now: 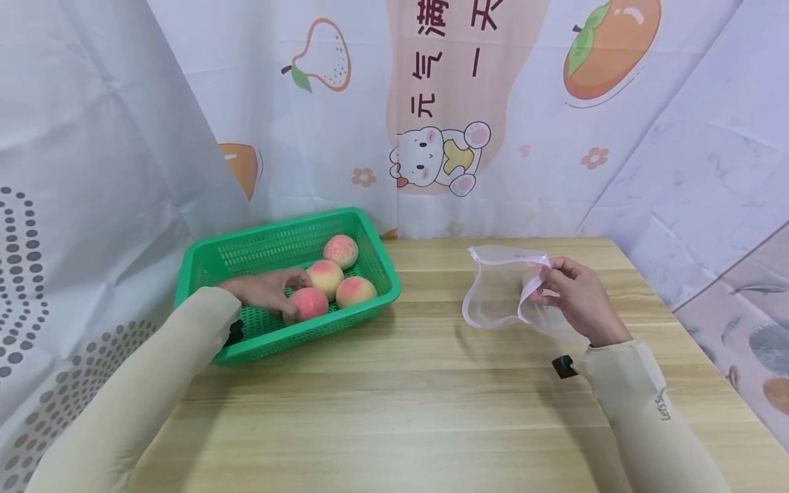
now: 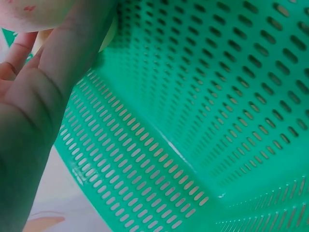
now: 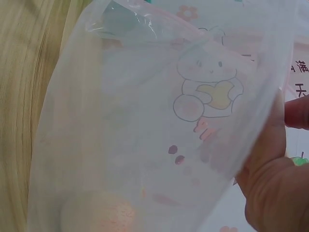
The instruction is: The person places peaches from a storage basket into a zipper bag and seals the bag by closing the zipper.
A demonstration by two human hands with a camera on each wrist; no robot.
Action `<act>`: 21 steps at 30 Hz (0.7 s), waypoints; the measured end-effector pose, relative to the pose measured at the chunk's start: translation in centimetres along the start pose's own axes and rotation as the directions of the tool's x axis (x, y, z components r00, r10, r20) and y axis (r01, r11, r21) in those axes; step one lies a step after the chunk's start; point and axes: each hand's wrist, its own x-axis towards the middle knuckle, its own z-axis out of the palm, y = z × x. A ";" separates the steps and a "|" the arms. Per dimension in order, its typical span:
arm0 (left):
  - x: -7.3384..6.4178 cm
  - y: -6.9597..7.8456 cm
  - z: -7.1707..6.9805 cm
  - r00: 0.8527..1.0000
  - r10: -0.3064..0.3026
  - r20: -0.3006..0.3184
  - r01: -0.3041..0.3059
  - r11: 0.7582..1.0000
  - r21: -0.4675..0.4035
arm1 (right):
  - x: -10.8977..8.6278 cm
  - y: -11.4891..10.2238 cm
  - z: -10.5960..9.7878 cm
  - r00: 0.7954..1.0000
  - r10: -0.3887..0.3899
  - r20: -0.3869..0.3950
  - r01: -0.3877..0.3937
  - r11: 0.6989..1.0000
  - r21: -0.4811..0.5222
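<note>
My left hand (image 1: 261, 287) reaches into a green plastic basket (image 1: 302, 333), its thumb and fingers curled round a pinkish-red peach (image 1: 310, 303). Three other peaches lie close by in the basket: a yellow-pink one (image 1: 325, 276), another near the front wall (image 1: 355, 292), and a speckled one (image 1: 341, 250) behind. In the left wrist view, part of a peach (image 2: 34, 14) shows at the hand. On the right, my right hand (image 1: 573, 294) pinches the rim of a translucent bag (image 1: 493, 291), whose mouth gapes to the left. A peach (image 3: 99, 212) shows through the bag's lower part in the right wrist view.
The wooden table (image 1: 370, 411) carries the basket at left and lies under the bag at right. A printed curtain (image 1: 370, 137) hangs along the table's back edge. Black straps show at both wrists.
</note>
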 end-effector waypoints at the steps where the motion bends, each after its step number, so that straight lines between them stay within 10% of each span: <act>1: 0.0 0.1 -0.1 1.000 0.006 0.000 -0.006 1.000 -0.012 | 0.0 0.0 0.0 1.000 0.001 0.000 -0.001 1.000 0.004; 21: -0.5 1.3 -0.9 0.971 0.201 -0.128 -0.204 0.979 -0.006 | -0.1 -0.2 -0.1 1.000 -0.006 0.007 0.006 1.000 0.019</act>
